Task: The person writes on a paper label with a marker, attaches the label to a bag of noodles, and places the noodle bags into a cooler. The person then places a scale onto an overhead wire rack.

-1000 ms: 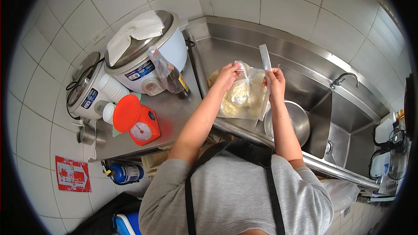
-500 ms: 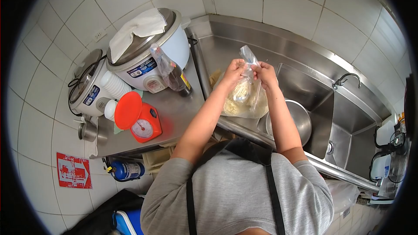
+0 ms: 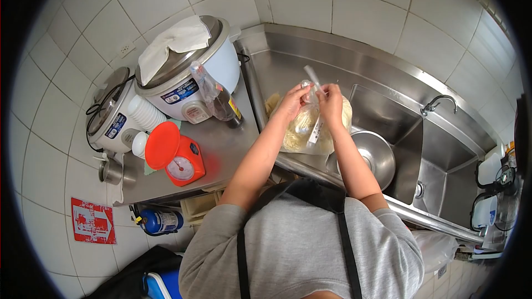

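bag, one, with pale food inside, is over the steel drainboard, beside two basins. fingers of the left hand clamp its gathered top; those of the right hand are clamped on one white strip there. one bowl sits in the left basin; one tap is behind the right. on the steel bench: two cookers, one red scale, one bottle, one stack of white cups. around it, tiled walls, one red sign, one blue extinguisher.
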{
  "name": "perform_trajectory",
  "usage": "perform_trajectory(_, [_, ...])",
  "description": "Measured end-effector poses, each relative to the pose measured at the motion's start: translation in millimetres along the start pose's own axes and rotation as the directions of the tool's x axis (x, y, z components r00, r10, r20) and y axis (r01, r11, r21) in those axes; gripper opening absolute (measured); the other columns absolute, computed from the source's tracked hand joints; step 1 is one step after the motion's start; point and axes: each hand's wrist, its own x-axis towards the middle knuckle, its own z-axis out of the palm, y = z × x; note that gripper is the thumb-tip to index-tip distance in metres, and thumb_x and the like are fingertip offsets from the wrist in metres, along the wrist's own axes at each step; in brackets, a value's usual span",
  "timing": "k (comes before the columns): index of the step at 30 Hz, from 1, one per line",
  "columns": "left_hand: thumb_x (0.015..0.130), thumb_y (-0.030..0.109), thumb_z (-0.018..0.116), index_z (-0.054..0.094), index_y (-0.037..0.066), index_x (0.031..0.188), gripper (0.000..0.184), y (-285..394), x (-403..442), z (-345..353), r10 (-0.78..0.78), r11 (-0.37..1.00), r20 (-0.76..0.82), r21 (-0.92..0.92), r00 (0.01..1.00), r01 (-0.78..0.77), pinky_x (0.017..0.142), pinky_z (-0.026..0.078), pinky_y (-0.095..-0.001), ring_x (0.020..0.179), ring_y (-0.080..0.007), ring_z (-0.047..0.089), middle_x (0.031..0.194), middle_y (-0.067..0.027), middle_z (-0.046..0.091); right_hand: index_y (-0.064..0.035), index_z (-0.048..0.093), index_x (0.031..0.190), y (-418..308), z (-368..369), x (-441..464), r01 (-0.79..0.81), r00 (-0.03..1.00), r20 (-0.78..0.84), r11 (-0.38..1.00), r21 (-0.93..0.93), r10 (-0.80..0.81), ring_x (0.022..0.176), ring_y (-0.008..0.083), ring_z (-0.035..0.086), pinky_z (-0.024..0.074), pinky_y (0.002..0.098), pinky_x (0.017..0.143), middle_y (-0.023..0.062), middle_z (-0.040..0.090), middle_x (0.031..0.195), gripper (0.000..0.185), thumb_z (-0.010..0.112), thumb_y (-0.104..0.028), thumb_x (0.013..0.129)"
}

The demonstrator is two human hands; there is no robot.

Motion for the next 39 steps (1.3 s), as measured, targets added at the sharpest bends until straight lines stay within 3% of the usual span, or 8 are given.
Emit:
perform_trajectory(7, [0.087, 0.010, 0.049, 0.056, 0.018, 0.128, 0.042, 8.3, -1.8, -23.8, 0.025, 0.881, 0.312, 0.443, 0.950, -0.168, 0.073, 0.044, -0.0255, 0.076, -0.0083, 0.053, 0.084, 0.0011, 0.059, 0.0011, 0.062, 0.094, 5.9, -4.8, -2.9, -0.189, 0.910, 0.391, 0.977, 0.096, 0.137, 0.066, 0.0153, 0.057, 0.0459, 0.0286, 0.057, 0.0078, 0.059, 0.081, 0.018, 0.057, -0.003, 0.078])
perform_trajectory(13, [0.079, 0.014, 0.057, 0.066, 0.012, 0.102, 0.024, 50.4, -29.3, 2.3, 0.318, -0.285, 0.522, 0.849, 0.791, -0.445, 0.068, 0.046, -0.0352, 0.075, -0.0199, 0.056, 0.084, -0.0053, 0.057, -0.0013, 0.061, 0.091, -5.0, -30.3, 18.1, -0.640, 0.576, 0.787, 0.722, 0.263, 0.223, 0.054, 0.0101, 0.052, 0.0406, 0.0223, 0.046, 0.0026, 0.056, 0.068, 0.015, 0.054, -0.001, 0.078])
perform_trajectory(16, [0.075, 0.016, 0.061, 0.067, 0.010, 0.088, 0.016, 63.9, -33.4, -7.8, 0.236, -0.401, 0.564, 0.799, 0.792, -0.449, 0.070, 0.047, -0.0398, 0.083, -0.0266, 0.057, 0.078, -0.0083, 0.055, -0.0025, 0.056, 0.086, -9.8, -24.1, 4.7, -0.515, 0.710, 0.675, 0.802, 0.301, 0.202, 0.053, 0.0086, 0.051, 0.0402, 0.0217, 0.047, 0.0024, 0.055, 0.067, 0.009, 0.055, 0.000, 0.078])
perform_trajectory(23, [0.087, 0.033, 0.062, 0.062, 0.003, 0.089, 0.030, 59.5, -46.5, -21.0, 0.070, 0.475, 0.119, 0.869, 0.990, -0.138, 0.067, 0.048, -0.0299, 0.077, -0.0169, 0.059, 0.086, -0.0063, 0.060, -0.0003, 0.053, 0.096, -13.8, -11.3, -7.4, -0.508, 0.738, 0.650, 0.782, 0.360, 0.181, 0.057, 0.0098, 0.053, 0.0435, 0.0242, 0.047, 0.0036, 0.056, 0.073, 0.014, 0.056, 0.001, 0.082])
perform_trajectory(27, [0.089, 0.028, 0.063, 0.059, 0.001, 0.095, 0.028, 46.1, -41.3, -15.5, -0.261, 0.902, 0.001, 0.357, 0.965, 0.244, 0.065, 0.047, -0.0247, 0.074, -0.0134, 0.058, 0.087, -0.0046, 0.060, 0.0000, 0.052, 0.101, -10.2, -8.7, -5.0, -0.603, 0.722, 0.662, 0.653, 0.458, 0.202, 0.059, 0.0095, 0.055, 0.0446, 0.0235, 0.048, 0.0029, 0.057, 0.073, 0.019, 0.057, 0.001, 0.083])
perform_trajectory(34, [0.081, 0.002, 0.066, 0.053, 0.007, 0.096, 0.021, 22.0, -43.1, -18.3, 0.237, 0.970, -0.128, 0.095, 0.963, -0.226, 0.065, 0.045, -0.0231, 0.075, -0.0088, 0.055, 0.088, -0.0020, 0.058, -0.0042, 0.049, 0.105, -17.8, -6.4, -22.0, -0.332, 0.859, 0.485, 0.898, 0.290, 0.160, 0.063, 0.0123, 0.055, 0.0453, 0.0258, 0.053, 0.0079, 0.054, 0.091, 0.032, 0.064, 0.002, 0.077])
perform_trajectory(37, [0.083, 0.001, 0.064, 0.047, 0.004, 0.108, 0.031, 23.6, -71.3, 5.0, 0.517, 0.836, -0.080, 0.260, 0.852, -0.483, 0.072, 0.045, -0.0227, 0.080, -0.0088, 0.055, 0.087, -0.0025, 0.056, -0.0068, 0.050, 0.109, -39.0, -8.1, -35.5, 0.332, 0.913, 0.228, 0.941, 0.069, -0.339, 0.069, 0.0162, 0.053, 0.0447, 0.0271, 0.057, 0.0098, 0.047, 0.097, 0.040, 0.067, 0.001, 0.074])
perform_trajectory(39, [0.083, 0.001, 0.064, 0.045, 0.003, 0.113, 0.036, 23.5, -93.5, 20.4, 0.608, 0.742, 0.025, 0.337, 0.793, -0.580, 0.074, 0.046, -0.0228, 0.081, -0.0089, 0.055, 0.086, -0.0022, 0.056, -0.0060, 0.057, 0.103, -45.6, -12.6, -44.1, 0.168, 0.934, 0.294, 0.977, 0.133, -0.201, 0.076, 0.0192, 0.050, 0.0438, 0.0284, 0.061, 0.0102, 0.042, 0.099, 0.034, 0.070, -0.001, 0.072])
